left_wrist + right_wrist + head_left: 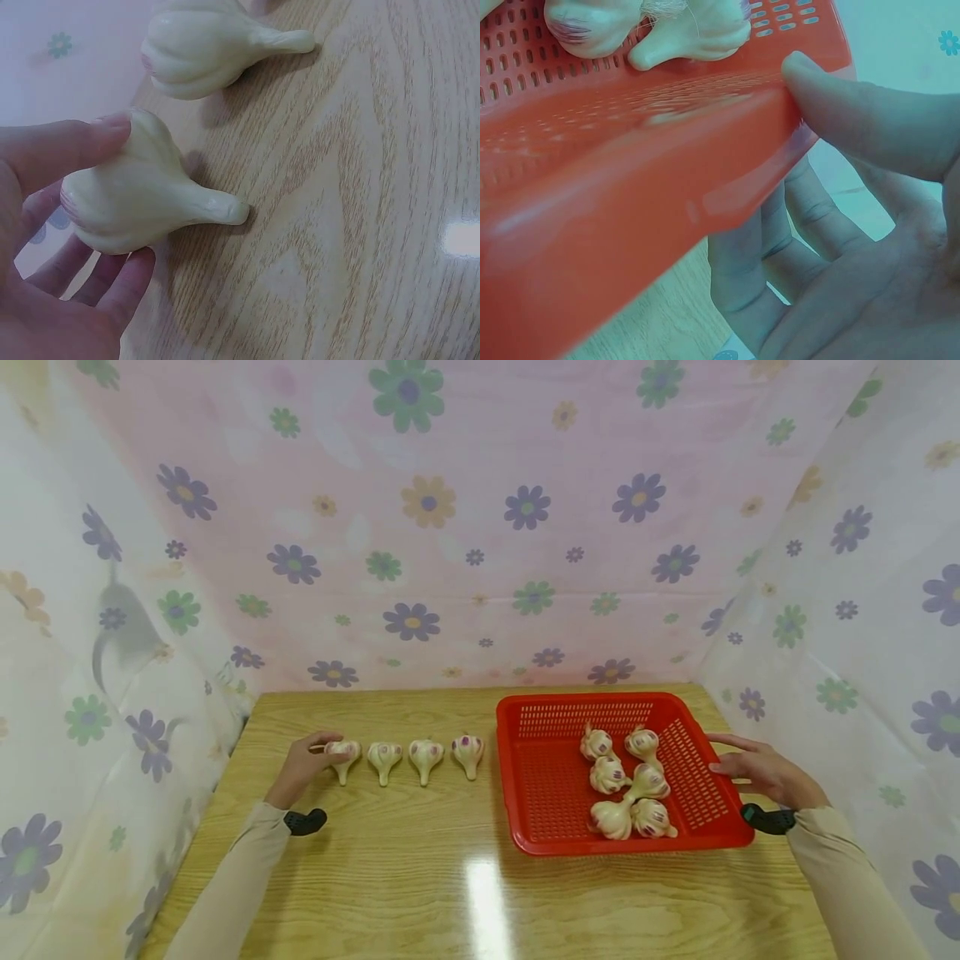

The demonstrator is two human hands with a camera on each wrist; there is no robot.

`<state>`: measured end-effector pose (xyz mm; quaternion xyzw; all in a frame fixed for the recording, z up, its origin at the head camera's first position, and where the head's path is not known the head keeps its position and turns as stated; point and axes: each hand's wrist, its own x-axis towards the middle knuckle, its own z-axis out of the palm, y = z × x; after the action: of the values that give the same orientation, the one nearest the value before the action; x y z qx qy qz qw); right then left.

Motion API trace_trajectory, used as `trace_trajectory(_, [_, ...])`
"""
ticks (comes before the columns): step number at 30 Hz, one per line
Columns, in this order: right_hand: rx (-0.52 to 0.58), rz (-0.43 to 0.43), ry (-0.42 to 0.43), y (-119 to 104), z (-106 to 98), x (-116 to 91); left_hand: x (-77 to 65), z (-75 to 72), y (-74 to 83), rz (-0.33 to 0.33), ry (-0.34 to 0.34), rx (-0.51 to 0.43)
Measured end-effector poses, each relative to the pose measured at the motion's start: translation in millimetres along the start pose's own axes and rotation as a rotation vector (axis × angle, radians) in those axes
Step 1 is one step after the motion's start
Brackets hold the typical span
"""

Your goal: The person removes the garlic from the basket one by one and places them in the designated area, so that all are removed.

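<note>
At the left end of a row on the table, my left hand (303, 766) grips a white garlic bulb (124, 191). The thumb lies on one side of it and the fingers curl round the other, while the stem points away from the palm. Beside it lie more bulbs, the nearest garlic bulb (385, 760) a short gap to the right. My right hand (772, 772) holds the right rim of a red plastic basket (543, 777). In the right wrist view its thumb presses the rim (802, 112) from above and the fingers sit under the outer side.
Several purple-streaked garlic bulbs (609, 774) lie heaped in the right half of the basket. The wooden table (390, 877) reaches back to a pink flowered cloth wall (480, 552), with white flowered cloth at both sides. A black strap (306, 822) is on the left wrist.
</note>
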<state>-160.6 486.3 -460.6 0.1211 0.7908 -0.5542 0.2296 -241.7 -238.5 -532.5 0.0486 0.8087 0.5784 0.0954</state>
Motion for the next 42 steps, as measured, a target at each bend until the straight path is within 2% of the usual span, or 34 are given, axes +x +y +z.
trace_trajectory(10, [0.013, -0.008, -0.002, 2.6, 0.9, 2.3, -8.8, -1.8, 2.5, 0.003, 0.019, 0.009])
trace_trajectory(17, [0.019, 0.001, -0.002, 3.0, 0.5, 2.9, -8.8, -2.5, 4.7, -0.006, 0.031, 0.051])
trace_trajectory(26, [0.000, -0.007, -0.011, 2.7, 1.1, 3.5, -9.3, -5.2, 12.4, -0.070, 0.028, 0.053])
trace_trajectory(32, [-0.010, -0.005, -0.007, 3.9, 0.3, 1.3, -2.6, -5.9, 27.3, -0.109, 0.030, 0.091])
trace_trajectory(39, [0.016, -0.008, -0.014, 0.3, -0.5, 2.0, -4.0, 2.2, 59.1, -0.055, 0.017, 0.032])
trace_trajectory(42, [0.014, -0.008, -0.020, -0.9, 0.1, 1.7, -2.9, 8.8, 73.4, -0.057, 0.004, 0.015])
